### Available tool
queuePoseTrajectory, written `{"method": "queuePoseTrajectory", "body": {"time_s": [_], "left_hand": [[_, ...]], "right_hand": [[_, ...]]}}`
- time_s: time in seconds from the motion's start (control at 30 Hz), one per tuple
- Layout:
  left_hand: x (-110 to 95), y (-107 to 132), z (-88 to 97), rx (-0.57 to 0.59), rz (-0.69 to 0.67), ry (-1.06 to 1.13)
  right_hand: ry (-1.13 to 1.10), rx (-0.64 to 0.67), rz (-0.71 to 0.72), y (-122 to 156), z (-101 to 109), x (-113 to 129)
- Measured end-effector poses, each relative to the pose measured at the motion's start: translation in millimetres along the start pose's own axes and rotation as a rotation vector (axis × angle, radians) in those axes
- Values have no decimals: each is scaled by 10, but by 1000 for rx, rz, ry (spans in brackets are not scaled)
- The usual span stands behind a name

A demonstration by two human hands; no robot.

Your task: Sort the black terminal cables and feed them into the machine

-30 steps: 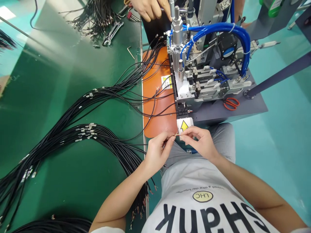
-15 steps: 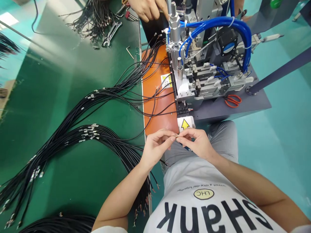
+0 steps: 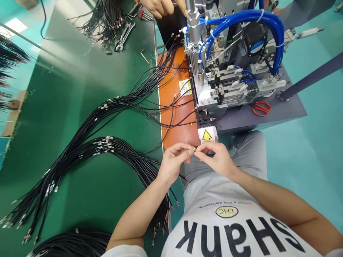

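My left hand [image 3: 174, 159] is closed in a pinch. At its fingertips is a tiny pale cable end [image 3: 194, 149], too small to make out in detail. My right hand [image 3: 214, 157] pinches the same spot from the other side, thumb and forefinger together. Both hands are just in front of the orange plate [image 3: 178, 137] and the white block with a yellow arrow [image 3: 207, 135]. Several black cables [image 3: 177, 124] run over the plate into the black slotted holder [image 3: 205, 121] of the machine.
The machine [image 3: 200, 85] with blue air hoses [image 3: 241, 19] stands ahead. Red-handled scissors [image 3: 262, 108] lie on its grey base. Black cable bundles [image 3: 88, 150], wrenches [image 3: 124, 36] and a hex key [image 3: 144, 56] lie on the green table [image 3: 107, 200]. Another person's hand [image 3: 158, 6] is at the top.
The view has shifted slightly, so the scene sits a little further right. My hands stay together; the small piece at the fingertips has turned slightly and looks paler.
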State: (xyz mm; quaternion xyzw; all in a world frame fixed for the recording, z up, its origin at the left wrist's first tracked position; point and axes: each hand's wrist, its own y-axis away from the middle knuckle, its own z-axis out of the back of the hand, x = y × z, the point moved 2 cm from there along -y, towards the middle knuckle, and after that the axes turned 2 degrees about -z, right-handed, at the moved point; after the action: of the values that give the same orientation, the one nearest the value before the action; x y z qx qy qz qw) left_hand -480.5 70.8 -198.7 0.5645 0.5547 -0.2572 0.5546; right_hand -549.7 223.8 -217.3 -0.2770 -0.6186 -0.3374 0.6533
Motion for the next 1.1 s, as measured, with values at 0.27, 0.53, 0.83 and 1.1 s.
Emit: {"method": "queuePoseTrajectory", "body": {"time_s": [0.27, 0.53, 0.83, 1.1], "left_hand": [[8, 9, 13, -15, 28, 12], [-14, -25, 57, 60, 117, 39], [26, -17, 44, 13, 112, 88], [70, 39, 7, -28, 61, -10]], "right_hand": [[46, -16, 29, 14, -12, -40], [22, 1, 21, 14, -8, -56], [-31, 4, 19, 36, -43, -46], [16, -25, 20, 61, -44, -68]]}}
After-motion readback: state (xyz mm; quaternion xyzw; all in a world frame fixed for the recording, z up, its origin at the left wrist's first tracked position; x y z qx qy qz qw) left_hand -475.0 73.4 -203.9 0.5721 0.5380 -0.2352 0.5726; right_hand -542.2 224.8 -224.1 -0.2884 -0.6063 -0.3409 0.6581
